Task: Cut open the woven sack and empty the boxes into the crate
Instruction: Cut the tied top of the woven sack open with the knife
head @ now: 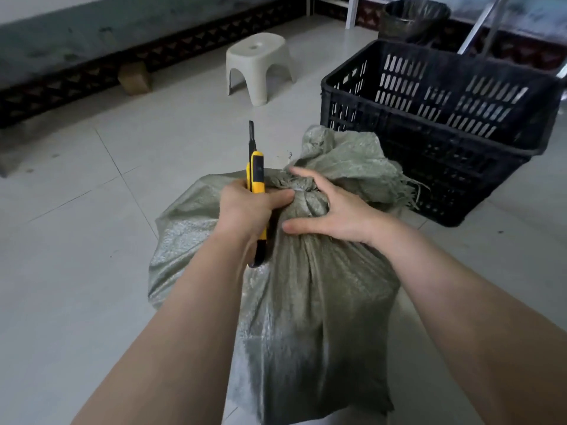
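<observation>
A full grey-green woven sack (pixel 310 302) lies on the tiled floor in front of me, its neck tied shut and its loose top flaring toward the crate. My left hand (pixel 248 210) grips a yellow and black utility knife (pixel 256 176), blade pointing up and away, just left of the tied neck. My right hand (pixel 334 210) clasps the bunched neck of the sack from the right. The black slotted plastic crate (pixel 399 56) stands behind the sack at the right. The boxes are hidden inside the sack.
A pale plastic stool (pixel 259 65) stands on the floor behind the sack. A small cardboard box (pixel 135 78) sits by the dark wall base at the left. A black-lined bin (pixel 414 19) and metal legs (pixel 478 29) stand beyond the crate.
</observation>
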